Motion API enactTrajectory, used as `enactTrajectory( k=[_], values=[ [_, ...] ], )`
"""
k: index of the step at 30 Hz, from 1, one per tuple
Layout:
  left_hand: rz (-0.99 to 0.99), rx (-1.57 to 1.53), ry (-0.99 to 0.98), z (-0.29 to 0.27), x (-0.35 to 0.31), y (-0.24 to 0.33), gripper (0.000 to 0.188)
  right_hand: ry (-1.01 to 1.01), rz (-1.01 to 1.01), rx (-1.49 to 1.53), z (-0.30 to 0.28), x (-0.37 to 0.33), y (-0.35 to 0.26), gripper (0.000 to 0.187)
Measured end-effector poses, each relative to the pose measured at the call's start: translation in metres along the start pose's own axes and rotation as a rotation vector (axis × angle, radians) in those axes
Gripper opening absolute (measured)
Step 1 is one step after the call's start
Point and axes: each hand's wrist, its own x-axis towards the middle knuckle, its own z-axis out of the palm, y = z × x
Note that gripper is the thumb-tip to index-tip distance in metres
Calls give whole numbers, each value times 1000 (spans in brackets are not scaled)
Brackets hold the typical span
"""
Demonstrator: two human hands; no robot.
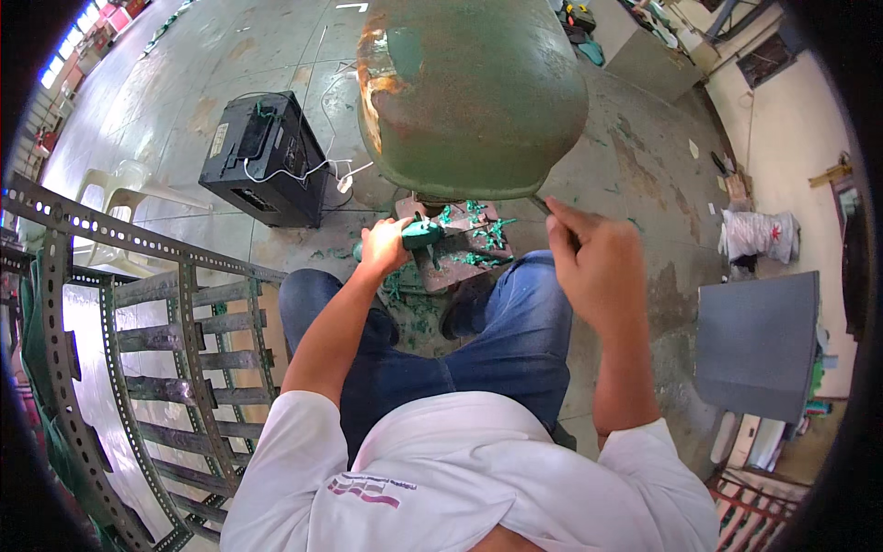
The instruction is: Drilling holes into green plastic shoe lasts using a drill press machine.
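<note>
My left hand is closed around a dark green rounded piece; its ends show on both sides of my fingers. It is over a flat brownish plate strewn with bright green branching pieces and scraps. My right hand is raised to the right of the plate, its fingers curled round a thin dark lever or rod. The rod's upper end meets the lower edge of a large worn green machine housing. Most of the rod is hidden by my fingers.
A black box-shaped unit with a white cable stands on the floor at the left. Perforated metal racking runs along my left side. A grey panel and a white sack are at the right. Green scraps litter the floor.
</note>
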Motion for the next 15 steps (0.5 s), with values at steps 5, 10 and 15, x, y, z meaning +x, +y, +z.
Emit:
enactTrajectory(
  k=[5,10,15],
  values=[
    [23,-23,30,3,-2,0,91,25,238,162,-30,49,-15,17],
    [23,21,17,1,-5,3,90,46,181,134,-32,64,-9,15],
    [71,71,126,12,-9,-4,87,11,183,116,-35,71,-7,17]
  ],
)
